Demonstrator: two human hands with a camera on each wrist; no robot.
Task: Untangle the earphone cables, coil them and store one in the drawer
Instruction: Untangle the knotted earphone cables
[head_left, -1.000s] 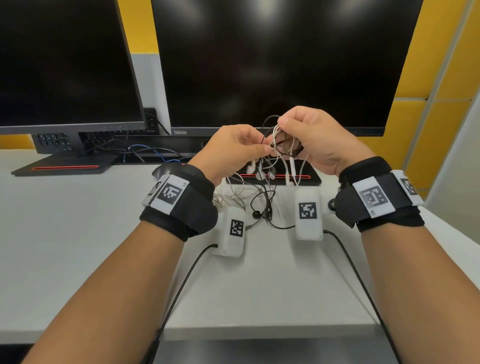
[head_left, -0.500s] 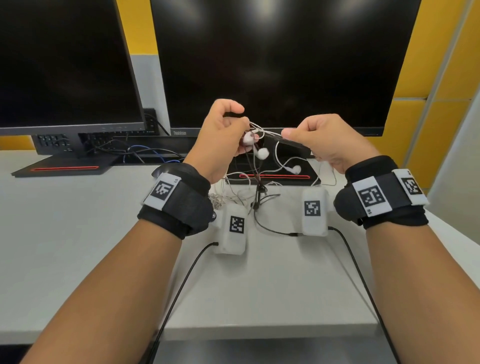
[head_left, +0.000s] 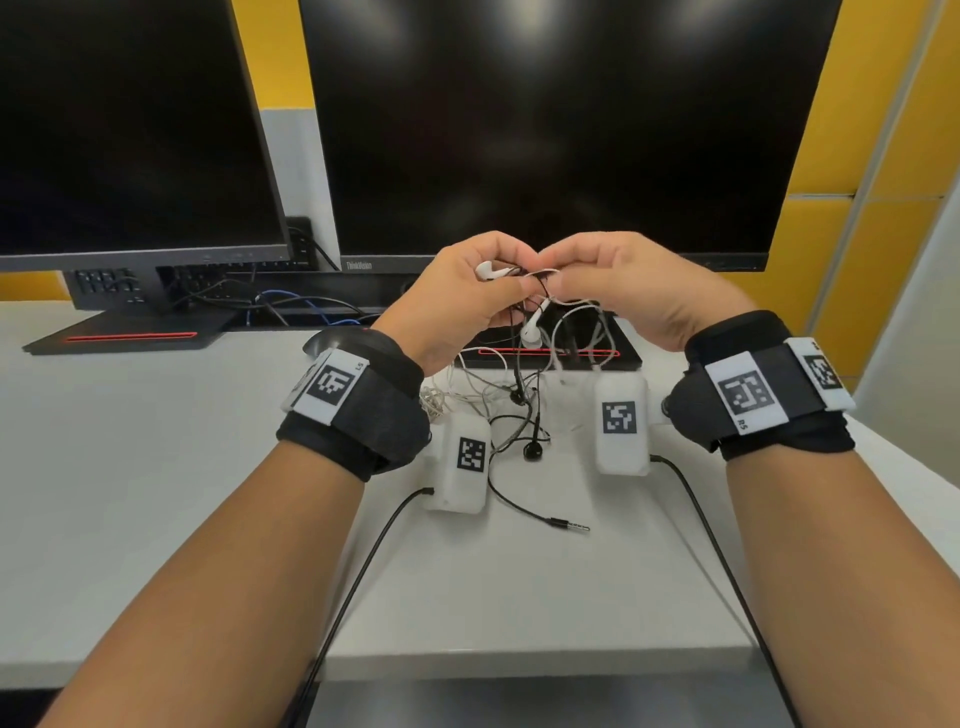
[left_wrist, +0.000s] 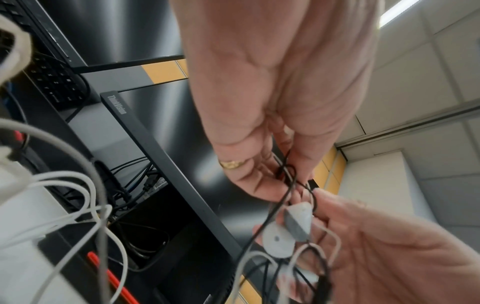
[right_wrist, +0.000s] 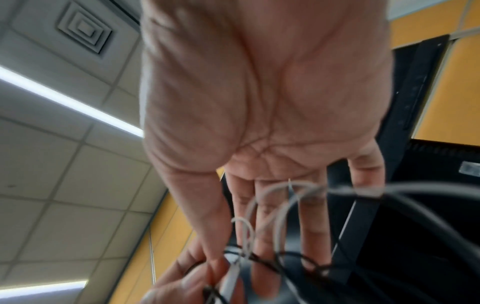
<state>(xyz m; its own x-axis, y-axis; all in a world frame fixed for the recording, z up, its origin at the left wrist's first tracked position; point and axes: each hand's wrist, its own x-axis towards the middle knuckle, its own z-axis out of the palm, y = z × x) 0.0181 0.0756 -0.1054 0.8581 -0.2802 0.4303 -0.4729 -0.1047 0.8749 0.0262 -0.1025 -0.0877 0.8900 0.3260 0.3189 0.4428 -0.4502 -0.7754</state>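
Head view: left hand (head_left: 462, 296) and right hand (head_left: 628, 286) each pinch the tangled earphone cables (head_left: 524, 291), lifted above the desk (head_left: 156, 467)
Tangle: black and white leads still knotted; loops trail down to the desk
Done: nothing separated yet, by the look of it
Left: untangling, coiling, storing one; no drawer in sight

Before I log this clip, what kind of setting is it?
Most likely an office workstation: two dark monitors stand side by side on a white desk, with a keyboard tucked beneath them, and the wrist views show a tiled ceiling with strip lights.
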